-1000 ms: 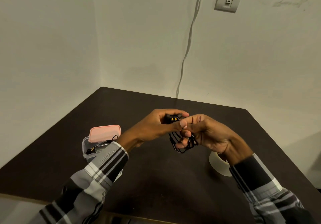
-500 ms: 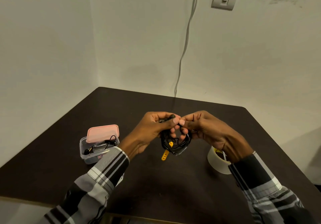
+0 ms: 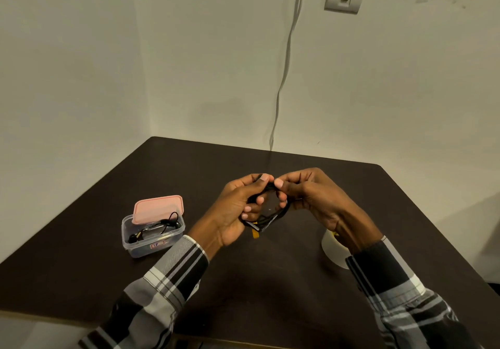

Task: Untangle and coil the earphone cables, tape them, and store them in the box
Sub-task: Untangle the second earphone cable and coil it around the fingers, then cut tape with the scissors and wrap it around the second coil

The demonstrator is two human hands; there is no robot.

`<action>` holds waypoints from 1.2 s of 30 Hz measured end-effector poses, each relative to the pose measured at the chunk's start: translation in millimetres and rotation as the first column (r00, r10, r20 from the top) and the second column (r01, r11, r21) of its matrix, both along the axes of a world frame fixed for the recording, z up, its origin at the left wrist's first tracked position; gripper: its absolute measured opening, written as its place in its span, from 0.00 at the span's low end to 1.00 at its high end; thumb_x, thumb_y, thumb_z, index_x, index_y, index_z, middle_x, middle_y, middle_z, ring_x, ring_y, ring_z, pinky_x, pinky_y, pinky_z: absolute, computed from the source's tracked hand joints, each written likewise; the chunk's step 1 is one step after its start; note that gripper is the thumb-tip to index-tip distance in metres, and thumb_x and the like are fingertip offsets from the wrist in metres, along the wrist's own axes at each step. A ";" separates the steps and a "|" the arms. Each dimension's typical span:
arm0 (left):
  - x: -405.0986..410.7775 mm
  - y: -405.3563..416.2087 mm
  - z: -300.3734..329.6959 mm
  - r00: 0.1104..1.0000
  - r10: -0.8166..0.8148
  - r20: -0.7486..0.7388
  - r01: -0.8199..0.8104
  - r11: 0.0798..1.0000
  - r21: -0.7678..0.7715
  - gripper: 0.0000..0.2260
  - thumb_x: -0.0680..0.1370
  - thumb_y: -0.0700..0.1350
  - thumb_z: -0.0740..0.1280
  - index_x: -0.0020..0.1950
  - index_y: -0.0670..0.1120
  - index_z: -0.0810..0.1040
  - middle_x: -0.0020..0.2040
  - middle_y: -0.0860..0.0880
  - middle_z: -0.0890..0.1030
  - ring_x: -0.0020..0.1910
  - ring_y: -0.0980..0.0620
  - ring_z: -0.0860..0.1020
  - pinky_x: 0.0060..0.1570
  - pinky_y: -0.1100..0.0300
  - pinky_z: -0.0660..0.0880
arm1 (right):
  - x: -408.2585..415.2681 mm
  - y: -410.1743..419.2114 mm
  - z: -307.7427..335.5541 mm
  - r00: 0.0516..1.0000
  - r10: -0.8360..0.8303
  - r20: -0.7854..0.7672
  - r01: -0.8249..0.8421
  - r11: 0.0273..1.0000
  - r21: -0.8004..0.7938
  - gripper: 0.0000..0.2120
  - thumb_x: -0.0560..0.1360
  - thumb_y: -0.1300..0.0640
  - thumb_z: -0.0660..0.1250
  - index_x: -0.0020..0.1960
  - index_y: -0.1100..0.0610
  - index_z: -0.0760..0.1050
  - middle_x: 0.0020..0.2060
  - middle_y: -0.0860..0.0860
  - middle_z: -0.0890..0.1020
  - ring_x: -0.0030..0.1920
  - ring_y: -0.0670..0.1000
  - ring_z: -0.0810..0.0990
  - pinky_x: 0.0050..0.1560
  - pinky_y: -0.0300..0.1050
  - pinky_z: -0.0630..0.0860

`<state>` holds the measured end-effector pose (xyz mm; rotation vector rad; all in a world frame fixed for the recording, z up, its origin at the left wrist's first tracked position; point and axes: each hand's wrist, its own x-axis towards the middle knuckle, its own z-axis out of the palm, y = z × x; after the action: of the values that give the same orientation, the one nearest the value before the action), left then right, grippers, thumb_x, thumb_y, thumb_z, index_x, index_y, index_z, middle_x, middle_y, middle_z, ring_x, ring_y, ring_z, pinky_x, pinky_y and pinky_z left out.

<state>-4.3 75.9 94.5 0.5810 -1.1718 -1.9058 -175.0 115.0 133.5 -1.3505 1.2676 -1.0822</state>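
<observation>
Black cable (image 3: 266, 217) now sits gathered into a tidy coil above the table (image 3: 270, 281), left hand (image 3: 238, 208) and right hand (image 3: 311, 197) both pinching its top, yellow plug dangling lower than before; taping looks next, box (image 3: 153, 236) waiting left.

Left hand (image 3: 232, 208) and right hand (image 3: 311, 197) pinch coiled earphone cable (image 3: 266, 220) above table (image 3: 270, 281).

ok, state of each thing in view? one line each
left hand: grips the earphone cable coil
right hand: pinches the coil's top
earphone cable coil: looped, held above the table
box: open, earphones inside
pink lid: propped on the box's rear rim
tape roll: on the table, partly hidden
</observation>
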 end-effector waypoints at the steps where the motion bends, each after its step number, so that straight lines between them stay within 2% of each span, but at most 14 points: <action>1: 1.2 -1.2 -1.0 0.999 0.008 0.042 -0.008 1.000 -0.019 0.07 0.79 0.45 0.65 0.52 0.43 0.78 0.30 0.50 0.71 0.21 0.61 0.61 0.18 0.71 0.58 | 0.2 -0.1 -0.8 1.000 -0.006 -0.013 0.006 1.000 -0.004 0.07 0.78 0.62 0.67 0.45 0.62 0.84 0.31 0.54 0.80 0.32 0.49 0.79 0.43 0.48 0.79; 7: 4.7 -5.1 -1.7 0.965 0.086 0.246 -0.068 0.994 -0.082 0.07 0.80 0.46 0.65 0.48 0.43 0.76 0.31 0.46 0.73 0.21 0.58 0.62 0.18 0.68 0.60 | 3.0 -2.2 -2.9 0.998 -0.035 -0.046 0.033 0.998 -0.047 0.06 0.77 0.64 0.69 0.48 0.63 0.84 0.32 0.55 0.82 0.34 0.50 0.81 0.44 0.48 0.82; 12: 9.5 -7.0 -0.1 0.951 -0.067 0.303 0.077 0.997 -0.021 0.12 0.81 0.46 0.61 0.50 0.40 0.79 0.30 0.45 0.74 0.21 0.58 0.63 0.19 0.68 0.60 | 1.6 -3.6 -4.6 0.998 -0.020 -0.067 0.015 0.996 -0.082 0.07 0.76 0.63 0.70 0.51 0.66 0.84 0.36 0.59 0.83 0.36 0.51 0.81 0.45 0.47 0.82; 16: 13.8 -5.6 1.8 0.964 -0.197 0.177 0.187 0.980 0.071 0.13 0.80 0.45 0.59 0.39 0.42 0.75 0.28 0.48 0.76 0.18 0.60 0.64 0.17 0.70 0.57 | 3.5 -3.2 -7.8 0.999 0.022 -0.035 -0.025 0.996 -0.088 0.07 0.77 0.63 0.69 0.52 0.65 0.84 0.40 0.59 0.86 0.38 0.50 0.81 0.46 0.47 0.80; 18: 11.7 -5.7 -0.6 0.970 -0.240 0.037 0.235 0.966 0.111 0.13 0.79 0.46 0.60 0.37 0.43 0.74 0.32 0.46 0.78 0.18 0.60 0.66 0.16 0.71 0.57 | 4.7 -4.8 -9.1 1.000 0.029 -0.006 -0.029 0.994 -0.107 0.08 0.77 0.63 0.69 0.52 0.64 0.84 0.42 0.60 0.86 0.39 0.50 0.81 0.48 0.48 0.80; 20: 10.6 -3.7 -1.2 0.967 -0.253 -0.035 0.255 0.960 0.113 0.12 0.78 0.48 0.60 0.38 0.42 0.75 0.38 0.41 0.82 0.20 0.56 0.72 0.17 0.69 0.62 | 6.2 -5.3 -10.0 0.999 0.034 0.007 -0.033 0.989 -0.143 0.09 0.77 0.62 0.69 0.53 0.65 0.84 0.44 0.64 0.85 0.39 0.52 0.80 0.48 0.49 0.79; 21: 11.0 -2.0 -0.3 0.966 -0.257 -0.035 0.260 0.960 0.105 0.12 0.78 0.48 0.60 0.42 0.41 0.76 0.42 0.39 0.84 0.23 0.53 0.76 0.19 0.68 0.66 | 7.0 -5.1 -10.2 0.999 0.038 0.006 -0.036 0.986 -0.164 0.09 0.78 0.62 0.69 0.54 0.65 0.84 0.45 0.65 0.85 0.41 0.53 0.80 0.48 0.49 0.79; 23: 12.9 1.3 2.0 0.958 -0.283 -0.032 0.285 0.954 0.096 0.14 0.78 0.48 0.58 0.54 0.41 0.77 0.47 0.39 0.85 0.36 0.45 0.85 0.30 0.59 0.79 | 6.7 -4.5 -10.0 0.998 0.067 0.001 -0.066 0.980 -0.189 0.09 0.78 0.62 0.68 0.54 0.65 0.83 0.44 0.63 0.85 0.43 0.52 0.81 0.49 0.47 0.79; 25: 16.4 -0.5 3.1 0.950 -0.310 -0.027 0.311 0.947 0.083 0.16 0.78 0.46 0.58 0.61 0.43 0.77 0.48 0.42 0.84 0.50 0.36 0.83 0.45 0.46 0.81 | 6.0 -4.3 -8.4 0.994 0.108 -0.017 -0.110 0.975 -0.192 0.09 0.78 0.62 0.67 0.54 0.65 0.83 0.42 0.58 0.86 0.43 0.48 0.83 0.47 0.42 0.81; 27: 19.1 -4.7 1.6 0.952 -0.306 -0.017 0.306 0.949 0.073 0.12 0.78 0.45 0.61 0.53 0.41 0.81 0.52 0.40 0.80 0.57 0.31 0.79 0.53 0.38 0.77 | 5.4 -5.0 -6.7 0.989 0.129 -0.069 -0.140 0.969 -0.203 0.09 0.79 0.62 0.67 0.55 0.64 0.83 0.43 0.56 0.87 0.44 0.47 0.83 0.46 0.39 0.80; 29: 20.9 -8.5 -0.8 0.957 -0.291 0.003 0.290 0.954 0.070 0.09 0.77 0.45 0.63 0.45 0.40 0.79 0.55 0.37 0.79 0.60 0.30 0.77 0.57 0.35 0.75 | 4.9 -5.3 -5.6 0.983 0.133 -0.126 -0.157 0.964 -0.215 0.10 0.79 0.62 0.66 0.57 0.63 0.83 0.45 0.56 0.87 0.46 0.48 0.84 0.47 0.38 0.79; 32: 20.1 -11.8 -5.8 0.958 -0.288 0.019 0.287 0.957 0.035 0.10 0.76 0.46 0.63 0.43 0.39 0.75 0.60 0.33 0.80 0.63 0.33 0.77 0.62 0.34 0.72 | 4.0 -4.0 -3.9 0.965 0.104 -0.243 -0.161 0.961 -0.227 0.10 0.80 0.61 0.66 0.59 0.61 0.82 0.48 0.52 0.87 0.51 0.47 0.85 0.47 0.36 0.79; 36: 9.8 -11.0 -8.4 0.958 -0.285 0.021 0.286 0.958 -0.035 0.10 0.77 0.46 0.64 0.42 0.42 0.80 0.57 0.37 0.82 0.65 0.34 0.75 0.64 0.34 0.70 | -2.4 2.1 -0.5 0.935 0.014 -0.355 -0.113 0.959 -0.261 0.10 0.80 0.59 0.67 0.59 0.57 0.83 0.50 0.49 0.87 0.53 0.45 0.85 0.56 0.43 0.81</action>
<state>5.6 64.9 86.2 0.4240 -1.3591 -2.1176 -177.4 117.2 132.9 -1.8509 1.3474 -1.0305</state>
